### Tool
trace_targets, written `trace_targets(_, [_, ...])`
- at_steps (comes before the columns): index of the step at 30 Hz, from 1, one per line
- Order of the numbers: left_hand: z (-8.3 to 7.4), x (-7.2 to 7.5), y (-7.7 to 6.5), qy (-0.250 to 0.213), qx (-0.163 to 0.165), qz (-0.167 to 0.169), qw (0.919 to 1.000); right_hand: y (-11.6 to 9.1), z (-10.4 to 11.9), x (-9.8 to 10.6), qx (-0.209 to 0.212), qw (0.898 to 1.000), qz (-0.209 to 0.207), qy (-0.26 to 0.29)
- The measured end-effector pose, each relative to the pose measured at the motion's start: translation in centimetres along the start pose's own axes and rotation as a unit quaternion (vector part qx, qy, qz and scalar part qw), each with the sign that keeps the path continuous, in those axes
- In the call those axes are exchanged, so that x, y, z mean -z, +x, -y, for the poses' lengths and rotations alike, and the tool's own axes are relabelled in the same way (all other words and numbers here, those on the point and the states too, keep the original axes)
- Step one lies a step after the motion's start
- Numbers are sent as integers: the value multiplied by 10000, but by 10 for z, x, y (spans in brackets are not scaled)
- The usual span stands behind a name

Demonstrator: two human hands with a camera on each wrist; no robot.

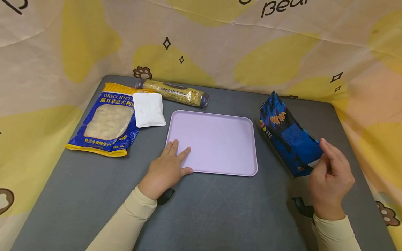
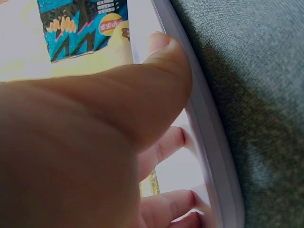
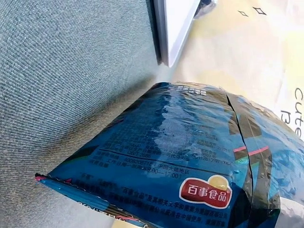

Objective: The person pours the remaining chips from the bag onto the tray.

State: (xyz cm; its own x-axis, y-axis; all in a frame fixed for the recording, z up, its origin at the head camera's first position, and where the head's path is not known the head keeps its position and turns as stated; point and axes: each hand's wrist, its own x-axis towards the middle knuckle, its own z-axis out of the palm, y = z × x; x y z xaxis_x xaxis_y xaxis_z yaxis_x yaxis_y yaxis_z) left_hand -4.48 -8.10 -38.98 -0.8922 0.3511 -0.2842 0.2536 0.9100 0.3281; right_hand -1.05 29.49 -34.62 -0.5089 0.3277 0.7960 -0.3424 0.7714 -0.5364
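Now left hand (image 1: 164,170) splayed on tray (image 1: 221,144), right hand (image 1: 332,176) holding bag (image 1: 287,139)

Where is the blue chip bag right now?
In the head view, the blue chip bag is on the right side, just right of the lilac tray, with the person's right hand at its near end.

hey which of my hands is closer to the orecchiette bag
Left. Your left hand rests on the tray's near left corner, to the right of the orecchiette bag; your right hand is beyond the tray's right side, holding the blue snack bag.
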Motion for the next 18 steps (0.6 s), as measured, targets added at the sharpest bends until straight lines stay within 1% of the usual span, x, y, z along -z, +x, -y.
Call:
trace_targets(9, [0,1,-1,0,-15,-19,10000,5,5,0,-125,9999,-43,63])
trace_targets(18, [0,0,-1,12,-7,-17,10000,8,-2,0,-199,9995,-89,218])
